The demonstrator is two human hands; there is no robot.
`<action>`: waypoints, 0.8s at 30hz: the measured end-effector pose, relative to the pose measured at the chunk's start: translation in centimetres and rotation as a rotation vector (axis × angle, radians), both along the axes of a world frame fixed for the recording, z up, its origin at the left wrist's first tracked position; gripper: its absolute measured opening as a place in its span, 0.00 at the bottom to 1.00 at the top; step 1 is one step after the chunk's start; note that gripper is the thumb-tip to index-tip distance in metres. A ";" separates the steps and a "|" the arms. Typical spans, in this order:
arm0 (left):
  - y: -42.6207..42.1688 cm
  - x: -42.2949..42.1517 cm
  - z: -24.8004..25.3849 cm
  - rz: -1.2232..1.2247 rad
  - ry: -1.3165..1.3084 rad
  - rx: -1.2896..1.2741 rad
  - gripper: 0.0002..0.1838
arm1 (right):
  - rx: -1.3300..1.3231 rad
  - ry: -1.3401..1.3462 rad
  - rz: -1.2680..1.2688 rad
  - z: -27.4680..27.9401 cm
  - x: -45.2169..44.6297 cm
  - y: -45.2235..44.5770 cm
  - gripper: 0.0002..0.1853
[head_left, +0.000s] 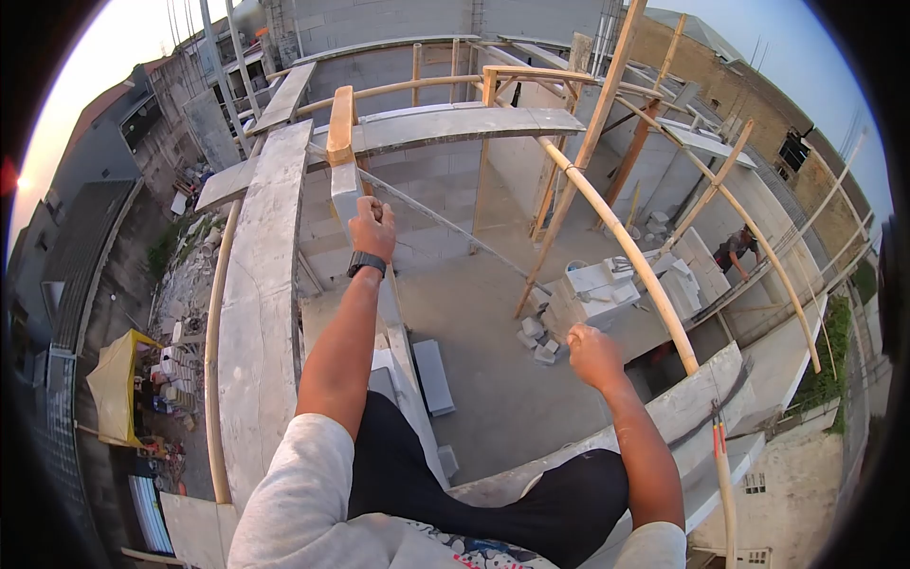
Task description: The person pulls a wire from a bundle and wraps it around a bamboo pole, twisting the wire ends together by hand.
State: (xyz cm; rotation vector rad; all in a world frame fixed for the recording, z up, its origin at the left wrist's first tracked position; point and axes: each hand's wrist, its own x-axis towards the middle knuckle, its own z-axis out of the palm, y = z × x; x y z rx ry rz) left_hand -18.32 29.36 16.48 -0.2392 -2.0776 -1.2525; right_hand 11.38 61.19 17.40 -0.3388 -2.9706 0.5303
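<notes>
My left hand (pixel 372 230) is raised with its fingers curled, a dark watch (pixel 367 265) on the wrist. In view it lies just below a grey upright (pixel 346 192) topped by a wooden piece (pixel 340 125); whether it touches the upright I cannot tell. My right hand (pixel 595 356) is a fist over the inside of the building, left of a long bamboo pole (pixel 626 237). Anything inside either hand is hidden. Below my arms are my legs in dark trousers (pixel 474 507), high on the wall's top edge.
A broad grey plank (pixel 258 284) runs along my left. Far below, white blocks (pixel 599 286) are stacked on the floor (pixel 474 303). Another person (pixel 737 250) bends at the far right. A red-handled tool (pixel 719 439) is near the right wall top. Sloping timber (pixel 607 104) crosses ahead.
</notes>
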 end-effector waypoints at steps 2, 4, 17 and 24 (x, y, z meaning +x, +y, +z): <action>-0.5 -1.0 -0.5 0.027 0.011 0.059 0.08 | -0.099 -0.167 0.241 0.0 0.8 -0.3 0.13; -0.9 -1.4 -1.0 0.066 0.065 0.043 0.08 | -0.205 -0.341 0.490 2.0 1.4 -0.8 0.13; -0.7 0.4 -0.5 0.281 0.089 -0.332 0.10 | -0.332 -0.125 0.207 -0.4 1.4 1.5 0.14; -1.9 -0.7 -3.2 0.378 -0.103 -0.081 0.07 | -1.209 -0.396 0.425 7.3 3.1 0.1 0.16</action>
